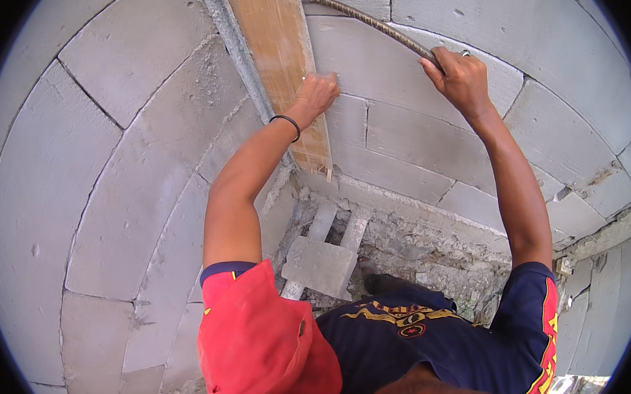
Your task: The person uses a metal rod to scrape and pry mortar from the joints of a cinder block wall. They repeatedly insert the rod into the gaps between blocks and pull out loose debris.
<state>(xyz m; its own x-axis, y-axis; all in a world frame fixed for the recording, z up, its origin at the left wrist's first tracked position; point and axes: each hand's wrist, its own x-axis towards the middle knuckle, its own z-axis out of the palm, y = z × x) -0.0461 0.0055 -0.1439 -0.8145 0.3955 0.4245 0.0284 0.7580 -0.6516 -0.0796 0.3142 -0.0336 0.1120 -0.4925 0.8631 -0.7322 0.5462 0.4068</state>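
Note:
My right hand (460,80), with a ring on one finger, is wrapped round the lower end of a ribbed steel bar (373,21). The bar curves up and left across the block wall, its far end close to the wooden board. At the board's right edge is my left hand (316,93), fingers curled closed, a black band on the wrist. What those fingers hold, if anything, is hidden. The brown wooden board (273,33) stands upright in the wall corner, splintered at its lower end, with a narrow grey strip (238,50) along its left side.
Walls of large grey blocks (147,164) rise on the left and ahead, meeting at the board. Below, a loose grey block (318,264) lies across two pale pipes or bars (354,232). Rough, broken ground (435,262) and a concrete ledge run along the wall's foot.

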